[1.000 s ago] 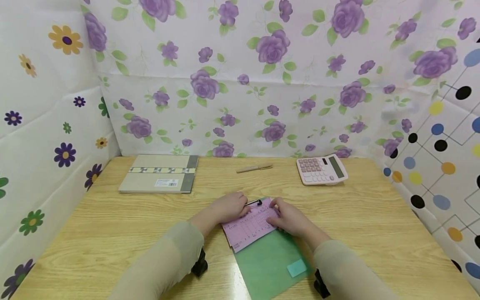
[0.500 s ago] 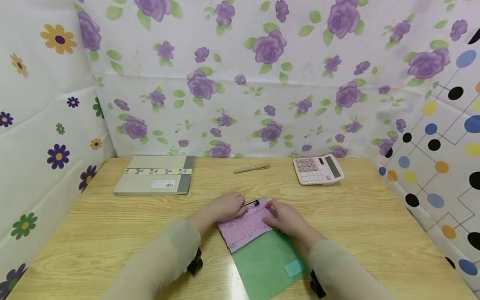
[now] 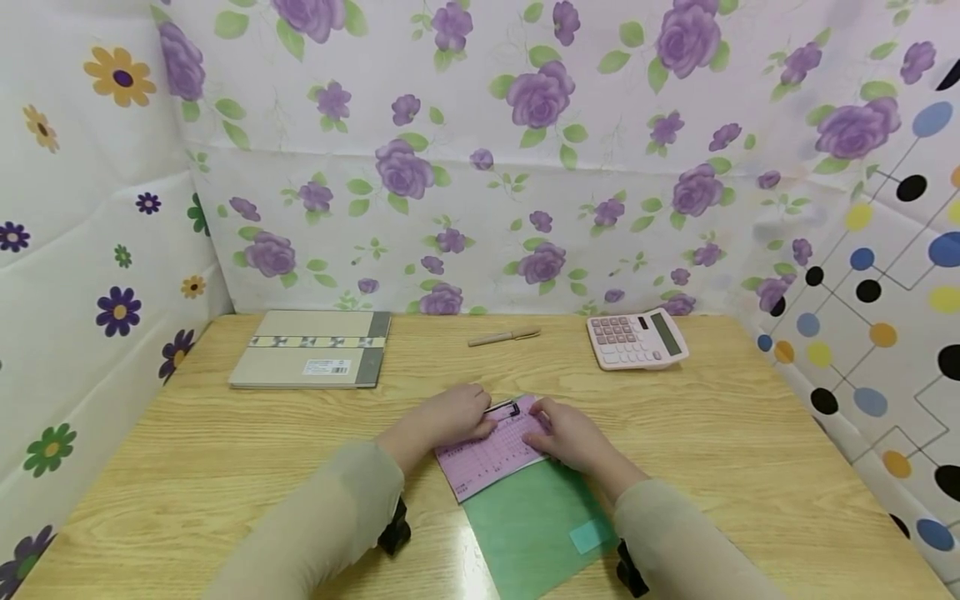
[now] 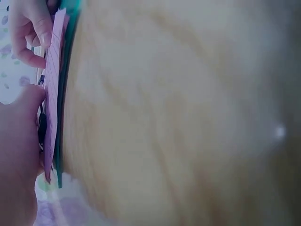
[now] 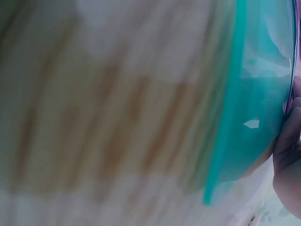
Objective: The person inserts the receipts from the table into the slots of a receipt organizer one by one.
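Both hands work at the far end of a green clipboard (image 3: 536, 517) lying near the front edge of the wooden table (image 3: 750, 433). The left hand (image 3: 442, 419) curls its fingers on the black clip (image 3: 506, 407); the right hand (image 3: 566, 433) pinches the pink slips (image 3: 487, 454) at their right edge. Judged risk: if the clip springs back early, the slips may seat crooked or fan out.

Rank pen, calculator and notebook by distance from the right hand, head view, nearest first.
From the right hand:
1. Pen, straight behind the hands, mid-table.
2. Calculator, back right; not much farther than the pen.
3. Notebook, back left, clearly farthest.
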`<state>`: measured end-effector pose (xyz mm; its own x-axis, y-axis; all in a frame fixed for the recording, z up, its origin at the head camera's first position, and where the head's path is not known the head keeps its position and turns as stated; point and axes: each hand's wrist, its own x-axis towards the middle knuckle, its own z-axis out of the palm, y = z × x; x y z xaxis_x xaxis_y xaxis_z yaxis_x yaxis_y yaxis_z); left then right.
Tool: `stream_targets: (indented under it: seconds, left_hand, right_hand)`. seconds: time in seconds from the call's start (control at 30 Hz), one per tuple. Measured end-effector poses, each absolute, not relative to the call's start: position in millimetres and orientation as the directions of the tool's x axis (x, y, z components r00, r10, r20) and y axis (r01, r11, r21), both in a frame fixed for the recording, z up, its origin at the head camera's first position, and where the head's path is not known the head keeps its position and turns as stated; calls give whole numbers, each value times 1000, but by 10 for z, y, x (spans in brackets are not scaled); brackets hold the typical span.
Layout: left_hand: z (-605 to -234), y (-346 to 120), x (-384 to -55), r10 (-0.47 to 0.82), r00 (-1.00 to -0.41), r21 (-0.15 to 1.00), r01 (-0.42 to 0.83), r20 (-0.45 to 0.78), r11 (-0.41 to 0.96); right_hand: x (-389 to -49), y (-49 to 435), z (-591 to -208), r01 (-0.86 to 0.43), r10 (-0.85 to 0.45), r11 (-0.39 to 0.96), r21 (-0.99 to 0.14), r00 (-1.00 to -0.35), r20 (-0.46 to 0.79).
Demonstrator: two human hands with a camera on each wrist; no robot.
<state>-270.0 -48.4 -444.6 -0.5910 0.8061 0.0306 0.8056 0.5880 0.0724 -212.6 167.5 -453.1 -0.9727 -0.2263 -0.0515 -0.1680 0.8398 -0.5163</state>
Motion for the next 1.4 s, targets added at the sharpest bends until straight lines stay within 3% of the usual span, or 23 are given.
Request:
stream_targets:
  seconds: [0.23,0.43,0.7,0.97,1.4]
  left_hand:
    - [-4577,-496,-2671,768,-633,127,774,102,621]
    - [-4656,-502,-2656,759,-631,144,776,159,614]
    - [-4572,-476,-2657,744,-660,206,746,104,633]
    - [-4527,-454,-2675,766,-638,172,765,76,620]
    - [-4574,-521,-2662,754,-650,263,747,94,611]
  right_hand:
    - [-2079,1735,-4508,-143,-208,829,-541,-976,-61]
    - [-2022,1808,-4503,-149,-231,813,-563,-970,-77]
    - [-2013,1847,-4502,-153,-247,809,-567,-965,-93]
    - [-2013,1869,-4487,-135,-247,795,-592,-962,-114]
    - [-1875,1975,-4428,-134,-229,847,-514,-965,-126]
